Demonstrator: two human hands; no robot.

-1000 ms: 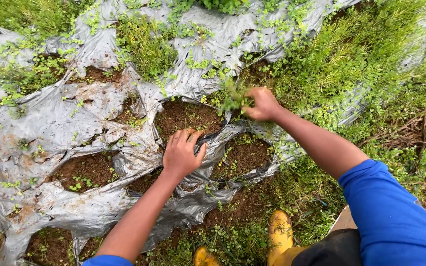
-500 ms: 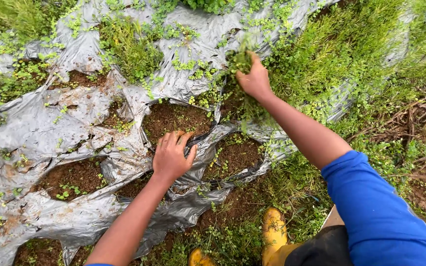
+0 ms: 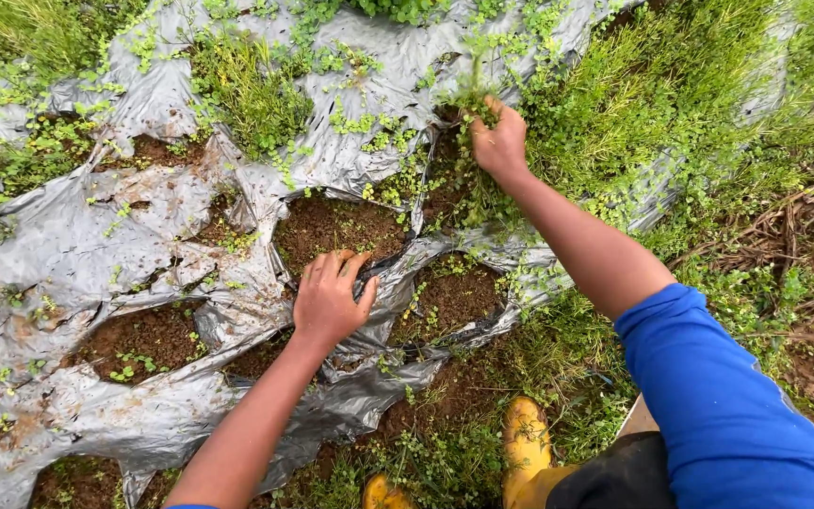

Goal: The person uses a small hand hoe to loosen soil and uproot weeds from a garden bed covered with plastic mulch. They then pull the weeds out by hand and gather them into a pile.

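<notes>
A torn grey plastic sheet (image 3: 87,236) lies over the ground, with holes that show brown soil (image 3: 336,226). My left hand (image 3: 329,300) presses flat on a fold of the sheet beside a soil hole, fingers spread. My right hand (image 3: 497,141) reaches farther out and is closed around a tuft of green weeds (image 3: 471,97) growing at the sheet's edge. Small green creepers spread over the plastic and the soil.
Thick grass (image 3: 671,94) covers the right side and a grass clump (image 3: 247,90) pokes through the sheet at the top. Dry twigs (image 3: 803,226) lie at far right. My yellow boots (image 3: 525,443) stand at the bottom, on soil and low weeds.
My right hand moved up and away from the soil hole to the sheet's upper edge and closed on a weed tuft. My left hand stayed pressed on the plastic.
</notes>
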